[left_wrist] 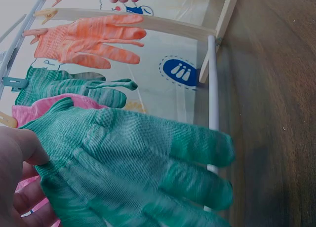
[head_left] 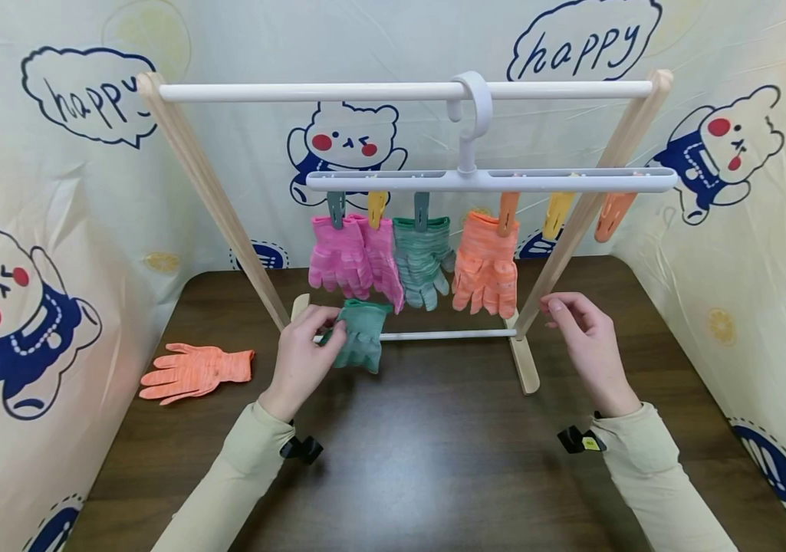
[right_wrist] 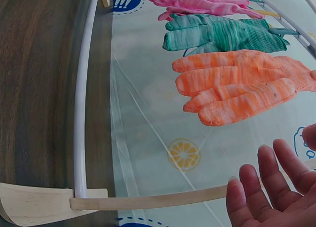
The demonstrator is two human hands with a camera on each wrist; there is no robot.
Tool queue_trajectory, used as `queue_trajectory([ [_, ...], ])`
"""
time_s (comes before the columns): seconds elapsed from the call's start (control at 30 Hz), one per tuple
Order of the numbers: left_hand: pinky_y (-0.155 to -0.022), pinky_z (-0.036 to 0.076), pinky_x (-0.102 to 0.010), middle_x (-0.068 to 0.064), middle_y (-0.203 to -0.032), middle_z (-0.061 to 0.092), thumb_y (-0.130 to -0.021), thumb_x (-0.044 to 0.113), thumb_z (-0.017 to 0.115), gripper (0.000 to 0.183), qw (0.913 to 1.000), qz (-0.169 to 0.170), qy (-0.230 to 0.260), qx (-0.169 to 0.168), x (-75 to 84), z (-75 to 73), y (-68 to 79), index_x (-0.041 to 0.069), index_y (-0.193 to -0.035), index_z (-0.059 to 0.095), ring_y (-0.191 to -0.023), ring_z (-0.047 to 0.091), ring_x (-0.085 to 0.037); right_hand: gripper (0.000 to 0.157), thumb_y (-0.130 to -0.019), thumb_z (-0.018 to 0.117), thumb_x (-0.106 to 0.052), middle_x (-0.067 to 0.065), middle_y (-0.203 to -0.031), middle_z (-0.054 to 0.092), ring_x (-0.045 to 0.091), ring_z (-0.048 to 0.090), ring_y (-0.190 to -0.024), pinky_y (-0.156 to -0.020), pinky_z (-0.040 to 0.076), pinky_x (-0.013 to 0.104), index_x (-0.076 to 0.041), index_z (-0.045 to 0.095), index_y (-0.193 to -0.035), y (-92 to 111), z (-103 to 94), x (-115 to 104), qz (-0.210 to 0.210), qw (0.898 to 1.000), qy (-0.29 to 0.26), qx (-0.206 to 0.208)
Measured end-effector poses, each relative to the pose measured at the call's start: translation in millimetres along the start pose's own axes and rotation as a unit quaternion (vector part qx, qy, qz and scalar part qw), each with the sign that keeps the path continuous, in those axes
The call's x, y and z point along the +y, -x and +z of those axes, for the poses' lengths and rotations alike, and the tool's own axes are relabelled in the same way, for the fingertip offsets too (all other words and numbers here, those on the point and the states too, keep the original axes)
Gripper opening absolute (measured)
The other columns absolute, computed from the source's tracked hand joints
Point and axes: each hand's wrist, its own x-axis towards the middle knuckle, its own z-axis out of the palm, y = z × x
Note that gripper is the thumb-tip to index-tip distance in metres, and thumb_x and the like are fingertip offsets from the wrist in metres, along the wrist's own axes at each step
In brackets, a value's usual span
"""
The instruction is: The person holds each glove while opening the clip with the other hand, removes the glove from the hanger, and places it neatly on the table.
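Note:
My left hand (head_left: 306, 353) pinches a green knit glove (head_left: 363, 337) near its cuff, between thumb and fingers; in the left wrist view the glove's fingers (left_wrist: 197, 143) stretch off to the right. My right hand (head_left: 587, 341) is beside the rack's right leg, fingers loosely bent and holding nothing. Above hang pink gloves (head_left: 339, 257), another green glove (head_left: 422, 261) and an orange glove (head_left: 485, 264), each clipped to a white hanger (head_left: 393, 182). In the right wrist view my right hand (right_wrist: 276, 187) is below the hanging orange glove (right_wrist: 242, 84), apart from it.
A second orange glove (head_left: 195, 372) lies on the brown table (head_left: 434, 460) at the left. The wooden rack's left leg (head_left: 216, 203) and right leg (head_left: 593, 203) flank the hanging gloves. A yellow clothespin (head_left: 558, 215) and an orange clothespin (head_left: 615, 217) hang without gloves at the right.

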Motion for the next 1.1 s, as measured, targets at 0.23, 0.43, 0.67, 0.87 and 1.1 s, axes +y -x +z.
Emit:
queue_trajectory([
  [0.23, -0.081, 0.056, -0.046, -0.008, -0.102, 0.071, -0.096, 0.003, 0.069, 0.014, 1.0000, 0.003, 0.004, -0.004, 0.2, 0.0, -0.8, 0.003, -0.107, 0.076, -0.094, 0.065, -0.021, 0.035, -0.110, 0.053, -0.025, -0.003, -0.115, 0.071, 0.008, 0.065, -0.103, -0.087, 0.053, 0.017, 0.004, 0.064, -0.126, 0.6, -0.7, 1.4, 0.002, 1.000, -0.001, 0.001],
  [0.43, -0.083, 0.055, -0.043, -0.010, -0.103, 0.070, -0.099, 0.003, 0.065, 0.015, 0.9998, 0.004, -0.007, -0.017, -0.3, 1.0, -0.7, 0.001, -0.110, 0.075, -0.095, 0.065, -0.022, 0.037, -0.110, 0.052, -0.027, 0.006, -0.118, 0.070, 0.009, 0.064, -0.106, -0.088, 0.053, 0.021, 0.004, 0.064, -0.126, 0.8, -1.1, 2.3, 0.007, 1.000, 0.002, 0.001],
  [0.67, -0.086, 0.052, -0.048, -0.012, -0.104, 0.071, -0.098, 0.001, 0.068, 0.015, 0.9952, 0.059, -0.044, -0.065, -3.8, 4.0, -2.6, 0.000, -0.112, 0.074, -0.098, 0.067, -0.028, 0.036, -0.110, 0.052, -0.026, 0.003, -0.117, 0.071, 0.010, 0.064, -0.106, -0.086, 0.053, 0.019, 0.004, 0.064, -0.125, 1.8, -1.2, 3.9, 0.008, 1.000, -0.006, 0.004],
  [0.87, -0.085, 0.053, -0.048, -0.010, -0.106, 0.073, -0.098, 0.004, 0.070, 0.017, 0.9855, 0.064, -0.048, -0.150, -4.5, 5.4, -4.3, 0.003, -0.115, 0.075, -0.098, 0.068, -0.025, 0.035, -0.110, 0.052, -0.024, -0.003, -0.113, 0.071, 0.009, 0.064, -0.103, -0.085, 0.053, 0.019, 0.005, 0.065, -0.124, 2.3, -0.4, 6.0, 0.000, 1.000, -0.009, 0.003],
  [1.1, -0.085, 0.052, -0.047, -0.006, -0.106, 0.073, -0.099, 0.007, 0.070, 0.019, 0.9701, 0.079, -0.056, -0.223, -6.0, 11.6, -7.3, 0.006, -0.117, 0.076, -0.099, 0.069, -0.023, 0.033, -0.110, 0.053, -0.022, -0.010, -0.108, 0.071, 0.007, 0.066, -0.101, -0.085, 0.054, 0.020, 0.006, 0.066, -0.123, 2.8, -0.7, 7.4, -0.001, 1.000, -0.011, 0.008],
])
